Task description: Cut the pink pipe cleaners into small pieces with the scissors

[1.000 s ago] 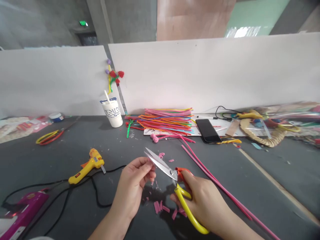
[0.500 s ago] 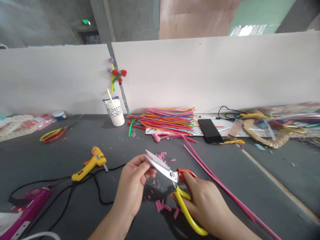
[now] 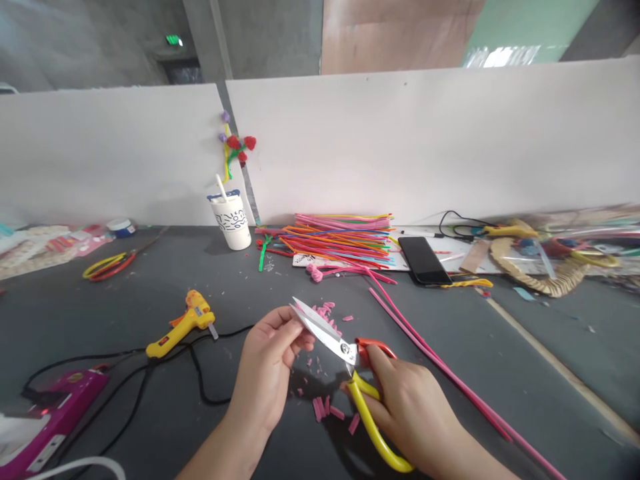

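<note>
Since little has shifted, work seems barely advanced, my right fingers gripping scissors, my left fingers pinched together, any contents hidden.

White patterned tumbler, yellow glue gun, black phone (face up, unlit), magenta power strip

left hand, around 7 o'clock: totally bare, slim fingers | left forearm, also 7ish: bare too, right out to the frame edge | right hand, roughly 5 o'clock: same deal, bare | right forearm, 4:30ish: bare, narrows toward the wrist tbh
</note>
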Available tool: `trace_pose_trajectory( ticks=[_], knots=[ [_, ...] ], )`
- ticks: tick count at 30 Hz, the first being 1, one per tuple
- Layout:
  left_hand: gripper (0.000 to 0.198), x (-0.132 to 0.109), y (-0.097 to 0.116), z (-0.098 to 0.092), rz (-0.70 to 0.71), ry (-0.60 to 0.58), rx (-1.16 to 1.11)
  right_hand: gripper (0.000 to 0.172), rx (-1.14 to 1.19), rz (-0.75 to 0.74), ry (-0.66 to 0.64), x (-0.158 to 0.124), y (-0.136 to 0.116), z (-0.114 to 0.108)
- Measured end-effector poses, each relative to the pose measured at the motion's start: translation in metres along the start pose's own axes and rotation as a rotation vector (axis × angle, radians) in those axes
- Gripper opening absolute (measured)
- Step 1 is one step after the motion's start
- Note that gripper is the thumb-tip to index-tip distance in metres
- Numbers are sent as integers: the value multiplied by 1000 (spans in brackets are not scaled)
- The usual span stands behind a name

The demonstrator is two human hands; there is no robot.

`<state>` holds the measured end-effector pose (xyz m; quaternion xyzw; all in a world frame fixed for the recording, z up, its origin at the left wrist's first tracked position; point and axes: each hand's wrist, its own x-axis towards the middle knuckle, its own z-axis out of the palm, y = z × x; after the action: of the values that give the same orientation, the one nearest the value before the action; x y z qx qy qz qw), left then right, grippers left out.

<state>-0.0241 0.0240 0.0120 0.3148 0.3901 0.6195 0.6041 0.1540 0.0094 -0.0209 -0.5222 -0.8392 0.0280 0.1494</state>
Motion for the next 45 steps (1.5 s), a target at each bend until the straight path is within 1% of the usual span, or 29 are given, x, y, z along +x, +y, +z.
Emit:
trace_pose_trajectory(
  ticks=[8, 22, 30, 34, 36, 37, 40, 43, 45],
  knots=[
    [5, -1, 0, 1, 4, 29, 0, 33, -37, -15, 23, 1, -1, -1],
    [5, 0, 0, 0, 0, 24, -3, 33, -25, -19, 3, -1, -1, 2],
    [5, -1, 2, 0, -2, 23, 16, 33, -6, 19, -28, -2, 0, 2],
    [5, 0, 3, 0, -3, 44, 24, 32, -10, 40, -24, 0, 3, 2],
    [5, 0, 3, 1, -6, 46, 33, 32, 60, 79, -46, 2, 3, 0],
    [5, 0, 3, 1, -11, 41, 40, 33, 131, 111, -65, 3, 3, -1],
    [5, -2, 1, 3, -60, -8, 72, 32, 463, 242, -119, 7, 0, -7],
    [6, -6, -4, 6, -142, -80, 151, 24, 804, 331, -122, 10, -5, -14],
    [5, -9, -8, 9, -188, -125, 239, 17, 990, 403, -151, 12, -7, -18]
  ],
)
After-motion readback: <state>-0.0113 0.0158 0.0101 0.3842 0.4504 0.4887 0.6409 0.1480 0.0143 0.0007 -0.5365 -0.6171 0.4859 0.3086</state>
